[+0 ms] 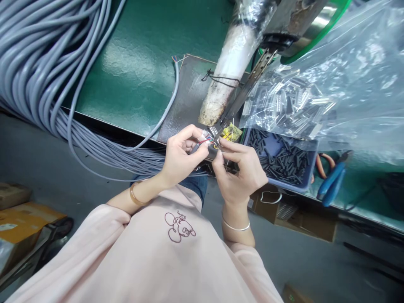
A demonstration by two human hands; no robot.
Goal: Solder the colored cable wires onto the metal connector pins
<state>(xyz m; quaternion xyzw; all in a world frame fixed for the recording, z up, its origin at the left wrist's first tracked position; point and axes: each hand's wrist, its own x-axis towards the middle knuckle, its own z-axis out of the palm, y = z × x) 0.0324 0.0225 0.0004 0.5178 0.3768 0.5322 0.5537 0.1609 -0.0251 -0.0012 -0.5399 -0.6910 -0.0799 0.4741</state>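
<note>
Thumb and fingers of my left hand (183,155) pinch the end of a grey cable, whose thin coloured wires (206,139) fan out towards a small metal connector (212,132). On the other side of the connector, my right hand (240,170) is closed in a pinch near the wires; what lies between its fingertips is too small to make out. Just above both hands is the tip of a soldering iron held in a stand (235,103). A yellow sponge-like piece (232,132) sits right of the connector, partly behind a thin strand.
Many grey cables (41,63) are heaped at the left. A white wrapped tube (225,67) hangs above the dark mat (186,92). Rightward are a bag of metal connectors (287,101), a blue bin (311,168) of black pieces, and blue-handled cutters (331,183).
</note>
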